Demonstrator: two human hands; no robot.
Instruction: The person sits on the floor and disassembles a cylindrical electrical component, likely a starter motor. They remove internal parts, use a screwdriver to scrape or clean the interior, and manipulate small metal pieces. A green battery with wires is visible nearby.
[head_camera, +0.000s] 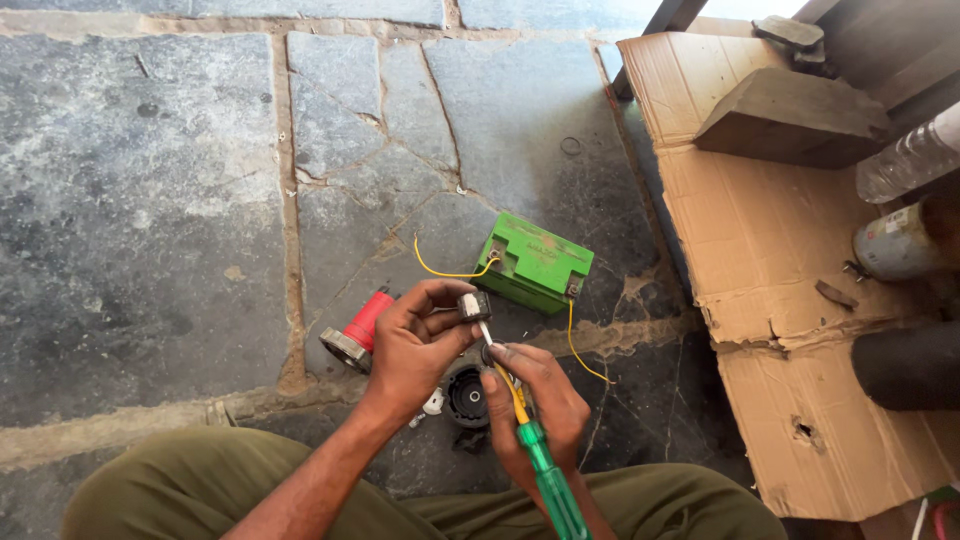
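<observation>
1. Head view: we look down on our two hands over a stone floor (150, 200), knees in olive trousers (180, 490) at the bottom edge
2. Our left hand (415, 345) is curled closed around a small grey part (474, 304), pinched between thumb and fingertips; the grip is tight, with no gap showing
3. Our right hand (535, 410) is wrapped closed around a green-handled screwdriver (545, 480); the handle runs down and to the right toward our lap, the shaft runs up and to the left
4. The relation that matters: the screwdriver's tip meets the underside of the small grey part, so the tool's long axis points from lower right to upper left, straight into the part held just above and to the left of the right hand. The two hands are just beside each other, almost touching
5. The left hand is the nearer one to the part, since it holds it; the right hand reaches it only through the tool
6. Beyond the hands lies a green battery (535, 262) with yellow wires (445, 270) trailing from both ends, near the grey part but apart from it
7. To the left lies a red cylinder with a metal base (360, 328); under the hands sits a round black part (466, 396) beside a small white piece (433, 402)
8. Flattened cardboard (780, 250) covers the floor on the right, carrying a wooden block (790, 115); a clear bottle (910, 155) and a can (895, 242) sit at the far right edge
9. Nothing stands between the tool tip and the part
</observation>
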